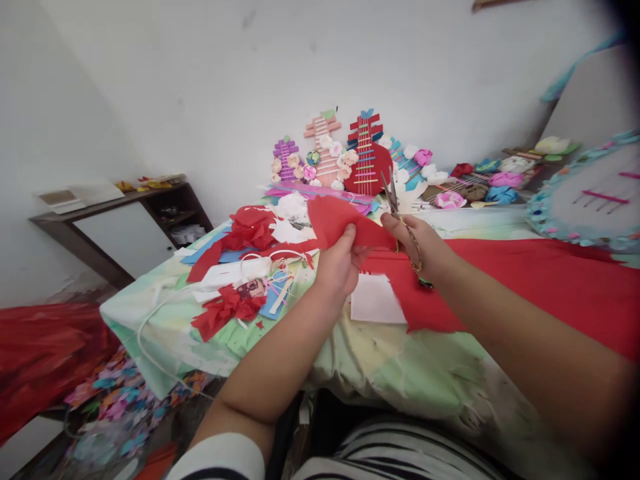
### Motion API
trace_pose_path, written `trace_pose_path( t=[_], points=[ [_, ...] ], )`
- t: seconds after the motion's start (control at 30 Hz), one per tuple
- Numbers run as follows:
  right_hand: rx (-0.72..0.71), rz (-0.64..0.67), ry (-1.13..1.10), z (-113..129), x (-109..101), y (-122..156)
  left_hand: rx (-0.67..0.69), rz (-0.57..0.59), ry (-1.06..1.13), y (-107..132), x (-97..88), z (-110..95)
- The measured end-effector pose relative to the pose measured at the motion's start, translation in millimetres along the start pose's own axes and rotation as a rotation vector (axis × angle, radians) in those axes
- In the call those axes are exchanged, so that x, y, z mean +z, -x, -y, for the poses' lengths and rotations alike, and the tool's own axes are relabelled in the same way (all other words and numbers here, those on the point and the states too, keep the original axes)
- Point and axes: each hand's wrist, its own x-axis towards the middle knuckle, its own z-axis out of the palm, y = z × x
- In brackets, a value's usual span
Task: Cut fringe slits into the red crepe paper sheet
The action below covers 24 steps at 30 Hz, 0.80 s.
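Scissors of grey metal (391,193) pointed up in the middle of the frame, blades a little apart. Our right hand (417,243) had its fingers curled tight round the gold handles. Our left hand (340,263) pinched a thin red paper sheet (337,220) between thumb and fingers, just left of the blades, above the table with the pale green cloth (200,333).

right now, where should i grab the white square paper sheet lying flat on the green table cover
I'd pinch the white square paper sheet at its near left corner, from your side: it lies flat, that corner is bare, and the large red paper sheet overlaps its right edge.
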Motion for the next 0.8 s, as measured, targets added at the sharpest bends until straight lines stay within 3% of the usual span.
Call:
trace_pose_path(
  t=[0.13,0.27,0.53,0.8],
  points=[
    [0.117,-0.013,-0.097,-5.6,1.9,4.4,-0.050,0.075,0.081,-4.3,-4.6,-13.4],
    [0.160,0.077,-0.104,-8.8,7.0,15.3,-0.031,0.139,0.177,-9.0,-8.1,-25.4],
    [0.154,0.239,0.195,1.4,36.0,51.7,0.086,0.089,0.154,-8.4,-4.3,-25.3],
    [0.154,0.212,0.249,-3.3,39.8,54.6,0.154,0.037,0.178,-10.9,-7.4,-25.5]
  ],
)
